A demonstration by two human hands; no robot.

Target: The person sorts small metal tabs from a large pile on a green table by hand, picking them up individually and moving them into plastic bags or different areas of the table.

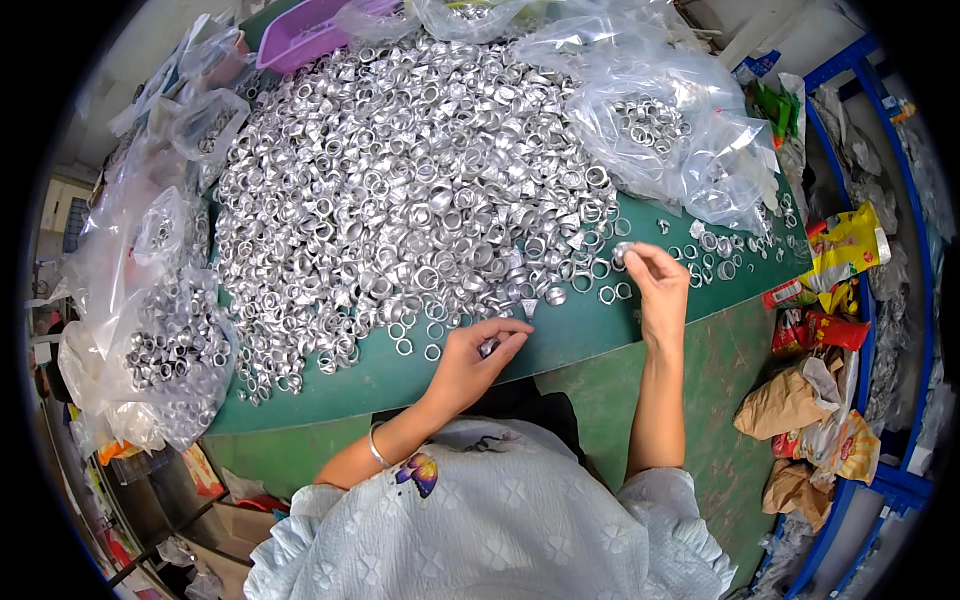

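A large heap of silver metal rings (420,170) covers most of the green tabletop (560,345). Close to the table's front edge, my left hand (480,357) is curled closed, with one or more of the silver rings showing between thumb and fingers. My right hand (655,285) is raised a little over the table to the right of the heap. Its thumb and fingers pinch one silver ring (623,254). Several loose rings (607,293) lie just left of that hand, and others are scattered to its right.
Clear plastic bags with rings stand at the left (178,335) and far right (655,125). A purple basin (300,38) sits at the back. Past the table's right end is a blue shelf frame (865,330), with colourful packets (848,247) and a brown paper bag (785,400) beside it.
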